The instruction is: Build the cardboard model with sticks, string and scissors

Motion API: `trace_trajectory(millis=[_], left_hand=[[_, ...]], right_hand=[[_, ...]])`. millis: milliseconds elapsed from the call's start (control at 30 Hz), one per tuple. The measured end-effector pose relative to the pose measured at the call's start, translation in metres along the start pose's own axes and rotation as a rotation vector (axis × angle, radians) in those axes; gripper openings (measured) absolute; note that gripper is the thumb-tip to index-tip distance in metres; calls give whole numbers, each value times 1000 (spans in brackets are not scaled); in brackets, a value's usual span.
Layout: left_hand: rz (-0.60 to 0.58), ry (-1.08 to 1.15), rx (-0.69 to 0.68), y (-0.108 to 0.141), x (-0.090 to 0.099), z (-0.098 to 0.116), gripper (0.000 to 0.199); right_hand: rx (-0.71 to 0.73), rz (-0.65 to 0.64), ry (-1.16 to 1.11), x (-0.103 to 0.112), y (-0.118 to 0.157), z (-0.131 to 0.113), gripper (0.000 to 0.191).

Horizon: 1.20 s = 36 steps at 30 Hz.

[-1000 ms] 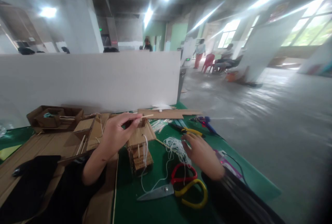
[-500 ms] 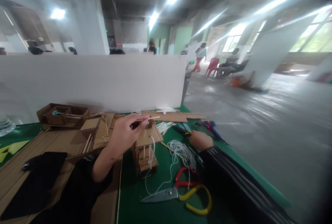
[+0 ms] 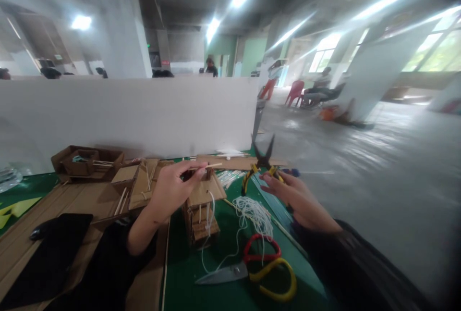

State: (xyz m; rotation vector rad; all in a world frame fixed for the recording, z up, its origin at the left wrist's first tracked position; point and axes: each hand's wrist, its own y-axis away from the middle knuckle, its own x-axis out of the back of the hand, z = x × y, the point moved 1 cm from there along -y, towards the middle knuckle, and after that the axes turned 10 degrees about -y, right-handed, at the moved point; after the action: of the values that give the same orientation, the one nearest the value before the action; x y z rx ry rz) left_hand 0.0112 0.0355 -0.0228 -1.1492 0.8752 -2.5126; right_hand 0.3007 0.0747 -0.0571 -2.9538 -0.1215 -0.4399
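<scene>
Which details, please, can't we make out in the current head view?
In the head view:
Stick: inner end covered by the left hand.
Pliers: one handle partly covered by the right hand.
Blue tool: mostly behind the right hand.
Clear plastic: cut off by left edge.
Red sign: too small to read.

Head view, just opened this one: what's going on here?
A person pinches a thin wooden stick in the left hand, by the top of a small cardboard structure; whether they touch is unclear. The right hand holds yellow-and-black pliers with the jaws spread, pointing away from the person and apart from the stick. Loose white cord and red-and-yellow scissors lie on the green tabletop.
</scene>
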Motion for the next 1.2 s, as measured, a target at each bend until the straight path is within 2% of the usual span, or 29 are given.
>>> trace_trajectory(millis=[67,167,233,300,467,567,733,833,900,1000,1067,1200], left_hand=[[-7,4,4,0,-1,0,19],[-24,10,6,-1,-1,-1,18],[-34,12,7,-2,-1,-1,18],[-41,13,8,-2,-1,-1,19],[-53,14,4,-2,-2,0,19],[-63,20,0,-2,-2,1,18],[-83,11,-3,-2,0,1,17],[-84,10,-2,-2,1,0,18],[-81,12,-1,-3,1,1,18],[-79,17,-5,-3,1,1,18],[-73,19,-6,-3,1,2,18],[-65,22,-8,-2,1,2,19]], right_hand=[[-9,-49,-378,-14,13,-7,44],[-103,-217,-873,-39,26,-11,27],[-127,-313,-1017,-52,32,-12,16],[-101,-357,-1085,-57,36,-11,15],[20,-389,-953,-52,51,-10,25],[10,-375,-901,-48,60,-13,29],[-126,-187,-954,-48,69,-19,26],[-134,-89,-722,-47,66,-24,31],[-39,-88,-480,-48,57,-29,29],[201,-97,-174,-51,36,-38,26],[306,-102,-100,-56,22,-39,23],[434,-142,-141,-72,6,-25,17]])
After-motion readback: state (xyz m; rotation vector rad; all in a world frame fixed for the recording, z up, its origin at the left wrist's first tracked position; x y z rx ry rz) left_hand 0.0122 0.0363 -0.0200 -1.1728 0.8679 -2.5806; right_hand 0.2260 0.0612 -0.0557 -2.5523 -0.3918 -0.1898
